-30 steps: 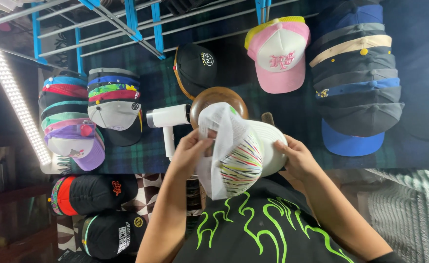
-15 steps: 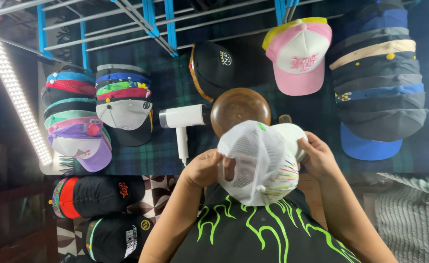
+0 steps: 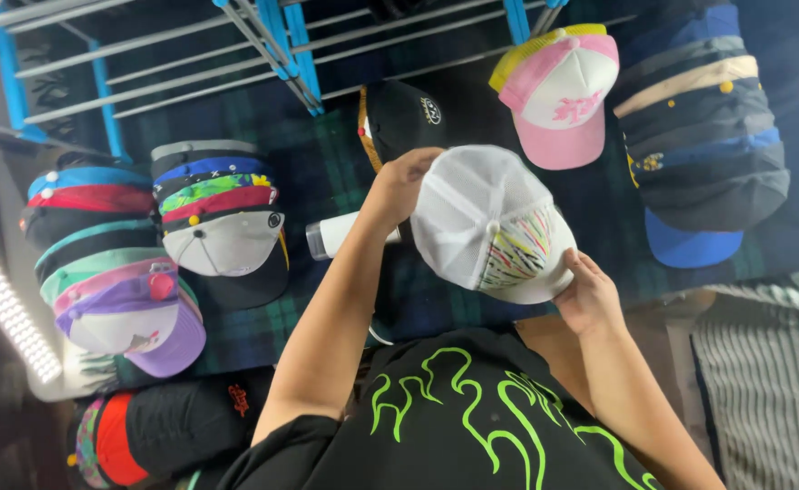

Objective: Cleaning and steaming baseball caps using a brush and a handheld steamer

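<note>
A white mesh-backed cap (image 3: 486, 222) with a front panel of coloured streaks sits crown-up over the middle of the dark plaid table (image 3: 327, 172), covering the wooden dome seen before. My left hand (image 3: 401, 181) grips its back edge at the upper left. My right hand (image 3: 586, 295) holds the brim at the lower right. A white hair-dryer-shaped tool (image 3: 341, 234) lies just left of the cap, partly behind my left forearm.
Stacks of caps lie left (image 3: 114, 263), centre-left (image 3: 218, 204) and right (image 3: 703, 136). A black cap (image 3: 409, 113) and a pink-and-white cap (image 3: 563, 91) lie at the back. A blue-and-grey rack (image 3: 272, 36) stands behind; a light strip (image 3: 0, 299) runs along the left.
The white cap has moved from in front of my chest up onto the wooden dome, which is now hidden. My left hand reached forward with it; the view tilted.
</note>
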